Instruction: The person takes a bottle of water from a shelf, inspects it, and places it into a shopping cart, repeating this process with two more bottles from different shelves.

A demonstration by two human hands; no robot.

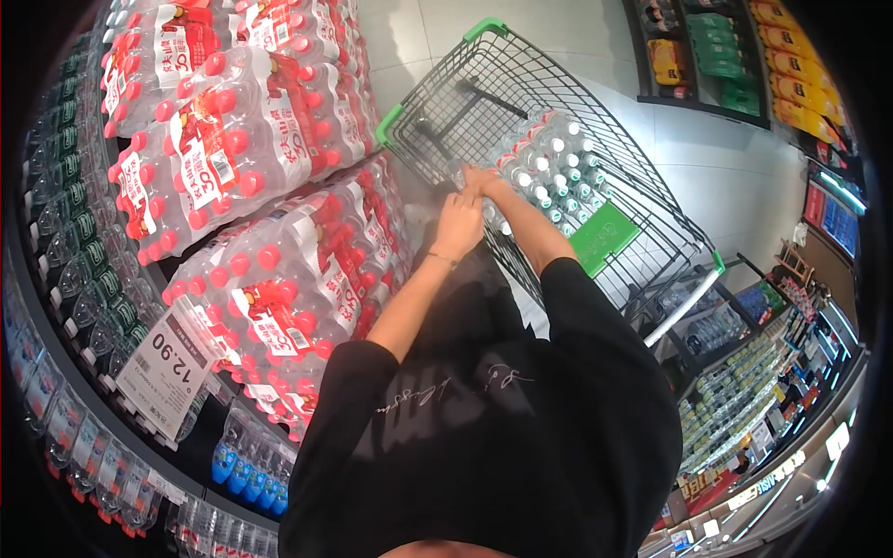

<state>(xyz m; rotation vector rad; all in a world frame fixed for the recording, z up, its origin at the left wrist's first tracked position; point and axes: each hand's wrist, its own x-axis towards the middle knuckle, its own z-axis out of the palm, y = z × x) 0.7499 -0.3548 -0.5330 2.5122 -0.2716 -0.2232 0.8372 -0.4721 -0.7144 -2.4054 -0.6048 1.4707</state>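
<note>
My left hand (pixel 460 221) and my right hand (pixel 478 180) are close together beside the near left side of a wire shopping cart (pixel 595 88) with green corners. Both hands look closed, fingers bent inward. A small clear shape shows by the right fingertips, too blurred to name. Inside the cart, just right of my hands, stand several clear bottles (pixel 558 172) with white and green-marked caps, packed tightly. My right forearm hides some of them. A green panel (pixel 605 239) lies next to the bottles.
Large shrink-wrapped packs of red-capped water bottles (pixel 233 149) are stacked on the left. A price sign (pixel 169 367) reading 12.90 stands before them. Shelves of green-labelled bottles (pixel 79 214) line the far left. Drink shelves (pixel 721 56) stand at upper right, beyond the tiled floor (pixel 688 149).
</note>
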